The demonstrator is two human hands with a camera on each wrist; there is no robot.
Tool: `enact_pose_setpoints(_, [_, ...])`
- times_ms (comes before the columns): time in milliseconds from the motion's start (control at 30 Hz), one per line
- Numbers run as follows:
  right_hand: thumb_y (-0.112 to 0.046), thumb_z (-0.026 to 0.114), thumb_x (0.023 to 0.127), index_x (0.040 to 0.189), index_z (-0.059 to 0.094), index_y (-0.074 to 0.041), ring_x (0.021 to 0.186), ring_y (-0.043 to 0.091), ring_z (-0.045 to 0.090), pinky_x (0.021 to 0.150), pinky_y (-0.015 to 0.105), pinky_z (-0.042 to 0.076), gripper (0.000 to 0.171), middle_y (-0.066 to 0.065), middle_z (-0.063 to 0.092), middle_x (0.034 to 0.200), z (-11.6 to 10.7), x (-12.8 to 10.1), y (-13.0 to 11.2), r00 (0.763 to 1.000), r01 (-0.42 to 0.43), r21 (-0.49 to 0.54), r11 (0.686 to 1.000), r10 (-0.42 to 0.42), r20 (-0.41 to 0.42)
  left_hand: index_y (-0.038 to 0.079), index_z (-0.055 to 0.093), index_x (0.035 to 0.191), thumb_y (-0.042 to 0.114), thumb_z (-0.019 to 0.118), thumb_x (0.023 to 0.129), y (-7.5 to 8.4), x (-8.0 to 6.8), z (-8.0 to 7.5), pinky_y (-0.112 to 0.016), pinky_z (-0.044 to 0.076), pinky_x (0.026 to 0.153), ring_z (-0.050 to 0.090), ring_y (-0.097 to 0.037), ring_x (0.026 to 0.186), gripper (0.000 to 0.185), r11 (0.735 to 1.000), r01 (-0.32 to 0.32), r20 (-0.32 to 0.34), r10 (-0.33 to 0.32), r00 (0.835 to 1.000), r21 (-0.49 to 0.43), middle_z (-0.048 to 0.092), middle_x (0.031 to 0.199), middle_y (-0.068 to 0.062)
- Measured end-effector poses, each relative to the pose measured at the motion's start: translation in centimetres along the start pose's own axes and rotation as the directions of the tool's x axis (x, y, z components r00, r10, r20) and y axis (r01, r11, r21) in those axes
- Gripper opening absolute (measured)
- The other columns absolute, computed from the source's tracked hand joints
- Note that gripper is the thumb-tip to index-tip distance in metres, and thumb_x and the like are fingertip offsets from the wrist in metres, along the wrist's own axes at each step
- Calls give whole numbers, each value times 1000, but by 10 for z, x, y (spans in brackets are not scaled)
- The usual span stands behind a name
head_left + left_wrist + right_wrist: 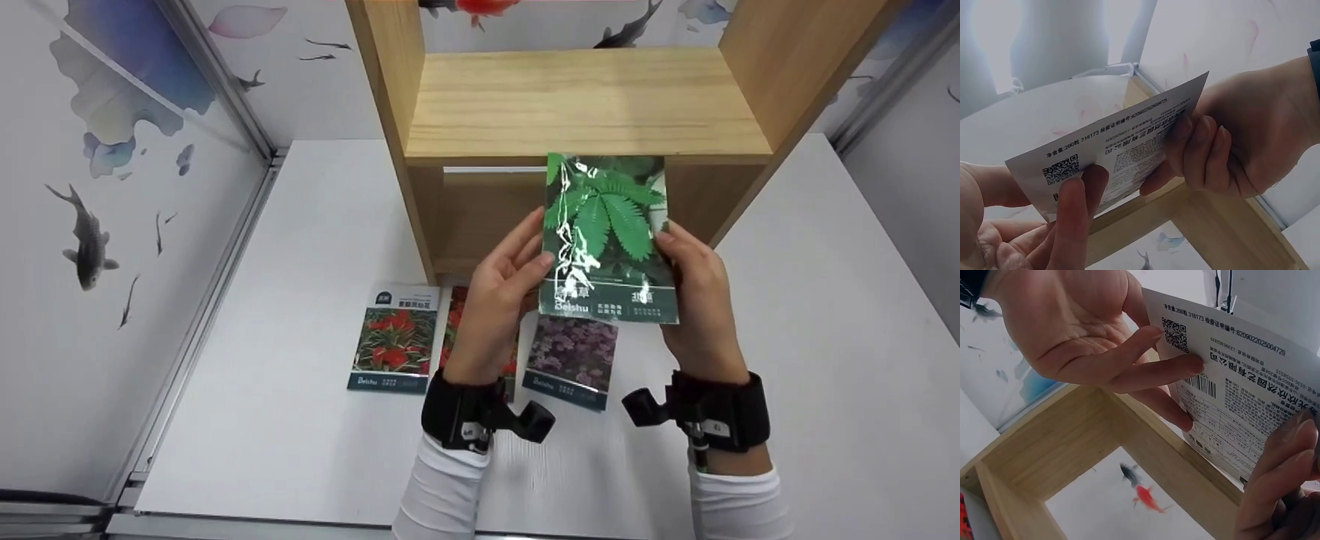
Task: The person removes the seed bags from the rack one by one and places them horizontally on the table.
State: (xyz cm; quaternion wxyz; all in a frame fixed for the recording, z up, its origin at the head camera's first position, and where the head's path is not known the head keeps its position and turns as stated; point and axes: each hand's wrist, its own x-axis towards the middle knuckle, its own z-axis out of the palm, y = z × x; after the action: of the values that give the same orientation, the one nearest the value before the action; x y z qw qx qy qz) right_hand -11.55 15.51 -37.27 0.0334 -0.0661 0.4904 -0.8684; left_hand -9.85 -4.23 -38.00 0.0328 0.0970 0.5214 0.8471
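Both hands hold up a seed packet (611, 232) with a green serrated leaf on its glossy front, in front of the wooden shelf's lower opening. At the packet's left edge, my left hand (504, 292) pinches it between thumb and fingers. My right hand (701, 300) grips the right edge, thumb in front. From the left wrist view, the printed white back of the packet (1112, 140) shows fingers of both hands against it. The right wrist view shows a QR code and barcode on that back (1230, 388).
A wooden shelf unit (589, 101) stands at the back of the white table (247, 420). In front of it lie a red-flower packet (394, 341), a second red packet (452, 322) partly behind my left arm, and a purple-flower packet (574, 356). Patterned walls flank the table.
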Motion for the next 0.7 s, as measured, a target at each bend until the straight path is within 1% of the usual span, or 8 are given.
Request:
enact_pose_setpoints(33, [-16,48,95,123,51,4,64,16,65,53,27,52,35,9,67,83,-2,-1,1,1000,-2,4,1000,2,0,20,39,139,13,57,91,-2,-1,0,-29,46,92,48,-18,122,52,1000,5,1,-5,1000,-9,45,139,-4])
enact_pose_setpoints(133, [-15,48,95,122,50,5,64,17,65,52,27,52,34,9,67,82,-8,-4,4,1000,-9,31,999,9,2,20,39,139,9,56,90,-8,-4,2,-27,50,82,54,-22,116,54,999,24,4,-23,1000,-43,48,136,-5])
enact_pose_setpoints(233, [-14,48,95,121,49,6,64,18,66,52,27,53,33,10,67,82,-14,-7,6,1000,-16,60,998,16,7,20,38,140,5,55,90,-14,-7,3,-28,51,80,54,-23,115,55,998,41,6,-41,999,-57,49,135,-6])
enact_pose_setpoints(300, [-14,47,96,121,48,7,64,18,66,52,27,53,33,11,66,82,-18,-10,8,1000,-21,76,997,20,11,20,37,140,3,54,90,-18,-7,4,-31,50,83,53,-23,117,56,997,48,6,-47,999,-55,49,135,-5])
enact_pose_setpoints(400, [-13,46,96,122,47,7,65,18,66,52,27,53,33,11,66,83,-24,-12,11,1000,-26,87,996,26,6,23,38,140,4,56,89,-24,-8,5,-31,46,91,46,-18,125,57,998,56,-5,-56,998,-4,45,139,-1])
enact_pose_setpoints(533, [-12,46,96,123,46,7,67,17,66,53,26,53,33,11,66,85,-34,-14,17,999,-31,85,996,32,-10,28,38,139,8,59,88,-34,-8,5,-30,44,93,39,-15,129,58,997,69,-17,-69,998,43,41,142,3])
enact_pose_setpoints(600, [-13,47,96,123,47,7,67,16,66,53,26,53,33,10,66,85,-38,-15,20,999,-34,75,997,37,-32,29,40,138,10,60,87,-40,-8,6,-33,42,96,39,-16,129,58,996,74,-28,-73,997,42,42,141,2])
enact_pose_setpoints(700, [-14,48,96,125,47,6,68,16,66,54,26,53,35,10,66,87,-47,-17,26,997,-44,64,997,48,-57,28,41,137,13,63,86,-51,-8,8,-40,32,105,40,-16,128,57,996,92,-48,-91,995,16,45,139,1])
